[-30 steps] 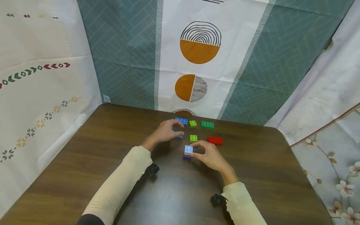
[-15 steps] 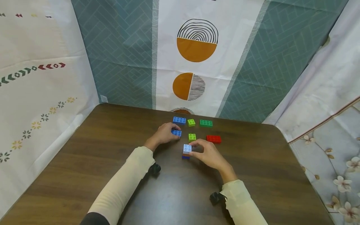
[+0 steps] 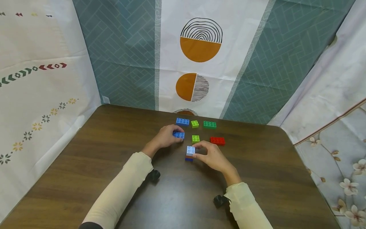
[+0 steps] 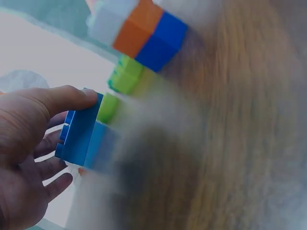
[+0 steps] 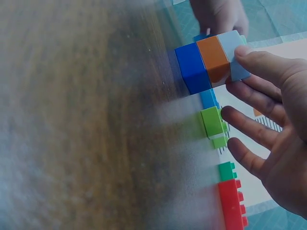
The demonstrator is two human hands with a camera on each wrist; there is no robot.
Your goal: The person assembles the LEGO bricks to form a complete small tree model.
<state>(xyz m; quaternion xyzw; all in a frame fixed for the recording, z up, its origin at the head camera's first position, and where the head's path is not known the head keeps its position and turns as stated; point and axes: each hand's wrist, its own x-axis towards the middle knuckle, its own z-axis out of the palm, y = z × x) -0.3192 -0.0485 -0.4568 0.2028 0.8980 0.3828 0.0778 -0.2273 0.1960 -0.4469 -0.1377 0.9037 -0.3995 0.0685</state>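
My left hand [image 3: 166, 136] pinches a blue eight-stud toy brick [image 3: 179, 135] between thumb and fingers; in the left wrist view the thumb lies along the edge of this blue brick [image 4: 80, 134]. To its right stands a small stack: a dark blue brick [image 5: 193, 69] at the bottom, an orange brick [image 5: 213, 60] in the middle and a pale blue four-stud brick [image 3: 190, 150] on top. The thumb and index finger of my right hand [image 3: 213, 156] grip the pale brick from the right, while its other fingers are spread.
Beyond the stack lies a lime brick [image 3: 195, 139], with a red brick [image 3: 217, 141] to its right. Along the far edge of the brown table [image 3: 114, 140] are another blue brick [image 3: 182, 121], a second lime brick [image 3: 194, 124] and a green brick [image 3: 210, 124]. Patterned cloths hang behind.
My left hand has closed its fingers on the nearer blue brick, which now shows more of its studs. My right hand keeps its grip on the stack. The head view has shifted slightly.
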